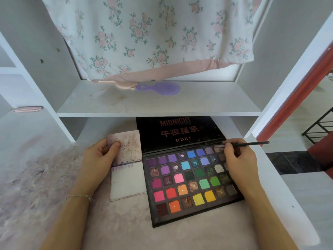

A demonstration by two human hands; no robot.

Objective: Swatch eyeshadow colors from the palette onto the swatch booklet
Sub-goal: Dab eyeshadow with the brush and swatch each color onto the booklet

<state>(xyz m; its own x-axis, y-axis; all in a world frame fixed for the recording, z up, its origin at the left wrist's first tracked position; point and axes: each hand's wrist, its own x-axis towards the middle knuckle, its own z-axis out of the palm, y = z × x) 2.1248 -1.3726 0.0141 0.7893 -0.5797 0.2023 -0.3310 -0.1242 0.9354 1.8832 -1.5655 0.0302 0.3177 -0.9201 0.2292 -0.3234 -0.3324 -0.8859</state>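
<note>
Fingers: right hand (238, 156) pinches a thin black brush (252, 143); left hand (100, 156) grips the swatch booklet's (128, 179) stained upper page.
Palette (189, 179): open black case beside the booklet, square pans, matte and glittery.

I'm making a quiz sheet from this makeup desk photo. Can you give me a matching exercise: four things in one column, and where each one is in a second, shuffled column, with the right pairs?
Things:
1. hairbrush
2. brush
3. booklet
4. bracelet

Places:
A. left of the palette
B. on the shelf under the curtain
C. on the left wrist
D. in the right hand

Pairs: 1-B, 2-D, 3-A, 4-C
</note>
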